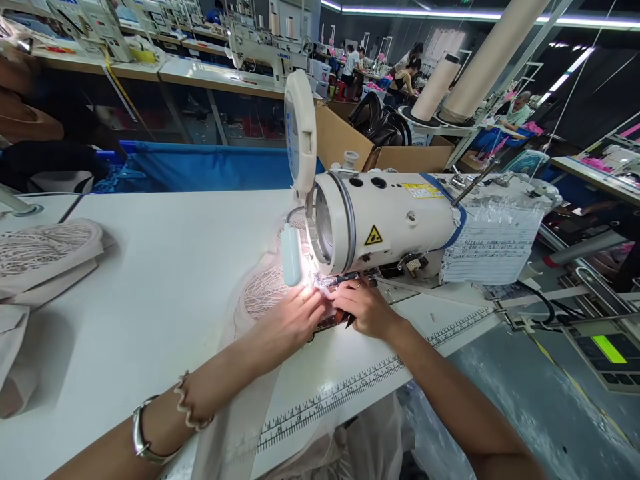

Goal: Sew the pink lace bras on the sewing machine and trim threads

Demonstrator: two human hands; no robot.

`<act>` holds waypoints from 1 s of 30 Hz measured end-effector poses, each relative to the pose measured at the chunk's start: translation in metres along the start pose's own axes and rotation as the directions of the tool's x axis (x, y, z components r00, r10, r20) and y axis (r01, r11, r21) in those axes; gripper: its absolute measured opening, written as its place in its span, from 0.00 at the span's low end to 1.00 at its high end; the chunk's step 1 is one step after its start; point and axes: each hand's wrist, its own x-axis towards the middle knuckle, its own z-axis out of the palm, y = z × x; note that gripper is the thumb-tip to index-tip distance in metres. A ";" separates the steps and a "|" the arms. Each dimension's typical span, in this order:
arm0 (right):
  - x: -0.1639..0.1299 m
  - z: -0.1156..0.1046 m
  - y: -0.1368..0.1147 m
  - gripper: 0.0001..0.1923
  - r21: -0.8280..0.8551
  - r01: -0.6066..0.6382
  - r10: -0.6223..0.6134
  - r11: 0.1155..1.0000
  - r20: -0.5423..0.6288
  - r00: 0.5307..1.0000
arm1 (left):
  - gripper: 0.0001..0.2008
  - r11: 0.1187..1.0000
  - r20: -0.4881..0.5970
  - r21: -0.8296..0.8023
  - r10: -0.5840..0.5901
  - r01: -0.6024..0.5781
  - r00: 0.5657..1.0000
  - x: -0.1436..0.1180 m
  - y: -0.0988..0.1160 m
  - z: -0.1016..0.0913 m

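Pale pink fabric [263,287] lies by the sewing machine [395,217], under the unclenched fingers of the left hand [287,320]. It reaches the fingertips of the right hand [367,308]; whether they pinch it, I cannot tell.

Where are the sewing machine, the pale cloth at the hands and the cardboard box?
Sewing machine [387,217]: head camera view, on the side of its white body.
Pale cloth [263,293]: head camera view, on its gathered, stringy part.
Cardboard box [336,135]: head camera view, on its brown side wall.
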 end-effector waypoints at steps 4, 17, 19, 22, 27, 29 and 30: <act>-0.002 0.001 0.001 0.11 0.038 0.001 -0.001 0.999 -0.017 1.000 | 0.16 0.995 0.061 -0.074 0.065 -0.060 0.996 0.001 0.003 0.002; -0.001 -0.001 0.001 0.15 0.108 -0.002 0.013 0.994 -0.096 0.995 | 0.22 0.992 0.087 -0.048 -0.115 0.119 0.990 -0.002 -0.007 0.003; 0.001 -0.001 0.001 0.16 0.119 0.003 0.008 0.993 -0.097 0.995 | 0.22 0.990 0.091 -0.066 -0.121 0.128 0.988 -0.002 -0.011 0.002; 0.002 -0.001 0.003 0.18 0.124 0.011 0.000 0.992 -0.088 0.996 | 0.21 0.984 0.084 -0.112 -0.129 0.138 0.988 -0.004 -0.018 0.002; 0.000 0.003 0.005 0.20 0.103 -0.010 0.017 0.995 -0.065 0.998 | 0.21 0.978 0.063 -0.158 -0.129 0.138 0.990 -0.002 -0.029 -0.001; -0.001 0.003 0.005 0.20 0.101 -0.007 0.015 0.995 -0.079 0.997 | 0.21 0.974 0.051 -0.171 -0.138 0.145 0.989 -0.001 -0.033 -0.002; -0.002 0.003 0.005 0.19 0.097 -0.008 0.017 0.995 -0.089 0.996 | 0.20 0.972 0.047 -0.179 -0.145 0.151 0.988 -0.001 -0.035 -0.003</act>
